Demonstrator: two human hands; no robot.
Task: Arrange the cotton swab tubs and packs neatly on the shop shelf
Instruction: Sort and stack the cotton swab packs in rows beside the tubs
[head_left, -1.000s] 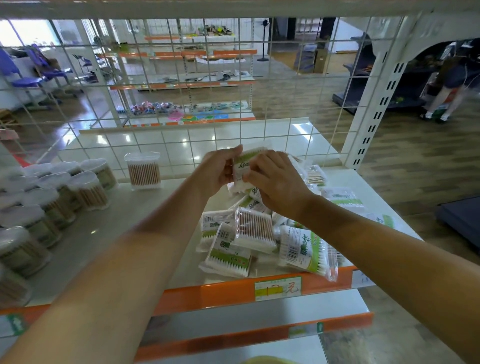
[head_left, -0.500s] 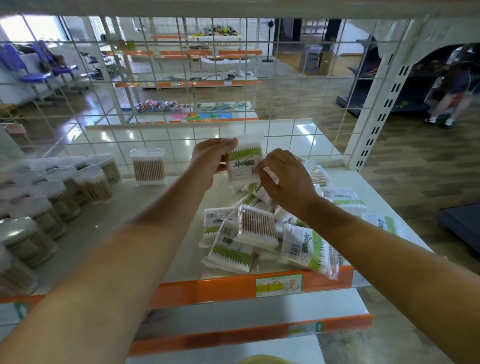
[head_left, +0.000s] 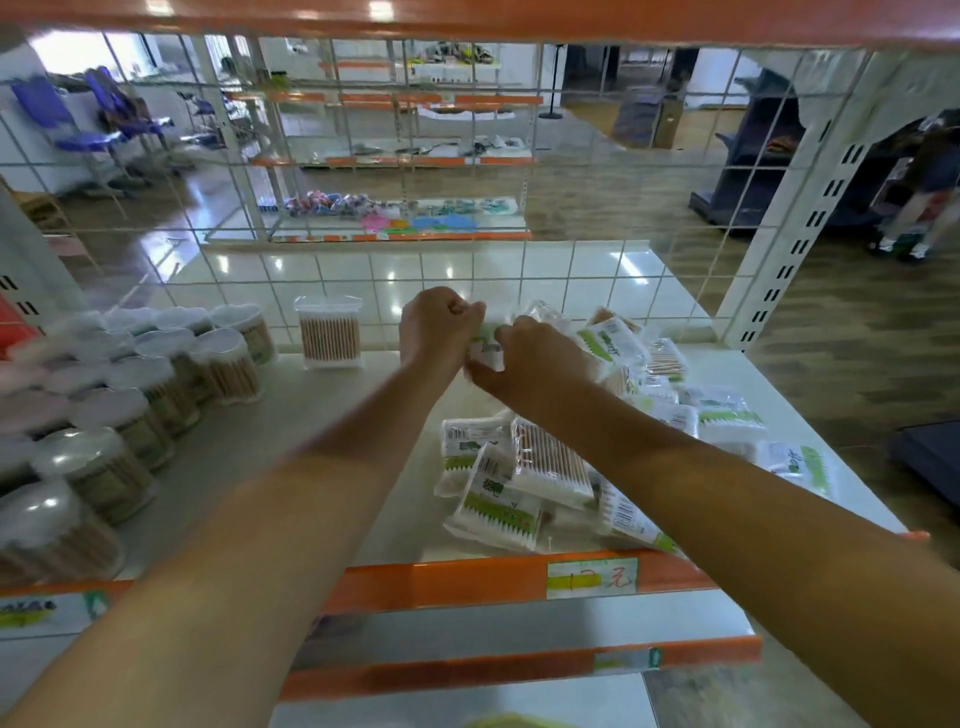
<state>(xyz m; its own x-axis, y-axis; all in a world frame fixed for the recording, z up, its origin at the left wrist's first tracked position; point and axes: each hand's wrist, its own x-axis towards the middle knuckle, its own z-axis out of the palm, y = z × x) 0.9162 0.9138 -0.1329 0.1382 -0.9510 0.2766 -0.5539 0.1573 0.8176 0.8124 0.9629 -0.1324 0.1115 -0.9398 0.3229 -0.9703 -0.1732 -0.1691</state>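
Note:
Both my hands meet near the back of the white shelf (head_left: 322, 431). My left hand (head_left: 439, 325) and my right hand (head_left: 524, 358) together grip one green-and-white cotton swab pack (head_left: 485, 345), held upright close to the wire grid. A loose heap of swab packs (head_left: 514, 483) lies below and to the right of my hands. More packs (head_left: 722, 415) are scattered toward the right edge. Round lidded swab tubs (head_left: 130, 395) stand in rows on the left. A single rectangular tub (head_left: 330, 332) stands against the grid.
A white wire grid (head_left: 571, 270) closes the shelf's back. A slotted white upright (head_left: 795, 234) stands at the right rear. The orange front rail (head_left: 467, 582) carries a price label (head_left: 592, 577). Another shelf sits below, and an orange edge runs overhead.
My left hand carried the pack back toward the grid and lower; my right hand moved up and took hold of the same pack. The view tilted slightly up.

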